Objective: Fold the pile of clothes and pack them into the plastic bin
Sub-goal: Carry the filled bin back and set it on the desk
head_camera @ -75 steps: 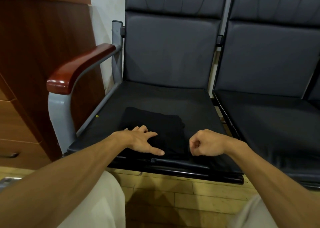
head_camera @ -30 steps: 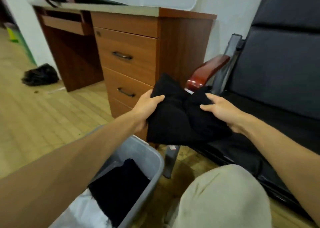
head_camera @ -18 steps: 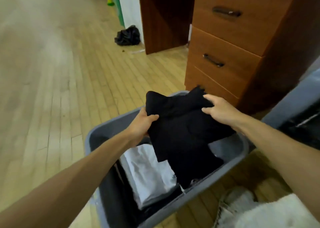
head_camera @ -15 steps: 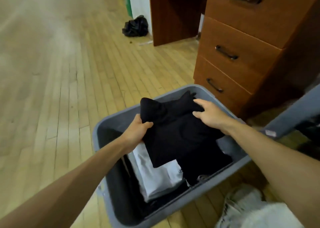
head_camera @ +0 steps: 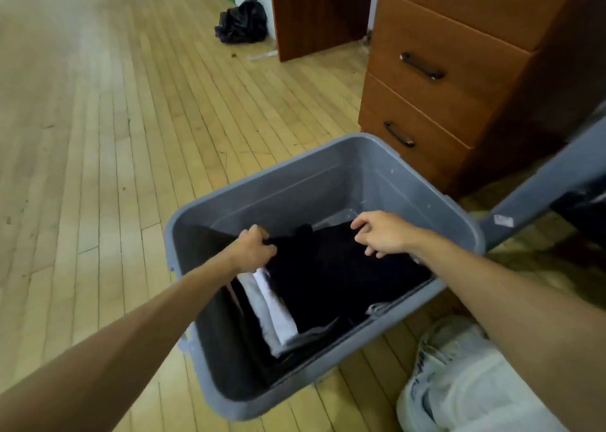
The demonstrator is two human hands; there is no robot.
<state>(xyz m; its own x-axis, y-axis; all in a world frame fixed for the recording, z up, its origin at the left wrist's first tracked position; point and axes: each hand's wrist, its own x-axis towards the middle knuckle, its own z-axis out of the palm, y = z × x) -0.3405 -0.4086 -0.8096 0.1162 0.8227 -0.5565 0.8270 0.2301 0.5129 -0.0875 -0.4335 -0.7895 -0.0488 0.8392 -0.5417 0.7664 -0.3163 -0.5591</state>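
While the left hand (head_camera: 253, 247) clutches soft black fabric (head_camera: 328, 277) in the grey plastic bin (head_camera: 295, 182), the right hand (head_camera: 383, 235) apparently pinches it.

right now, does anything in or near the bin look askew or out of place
Slightly. The black garment in the grey bin lies skewed across the white folded piece, and its far edge bunches up beside the left hand. A crumpled black bag sits on the floor by the desk.
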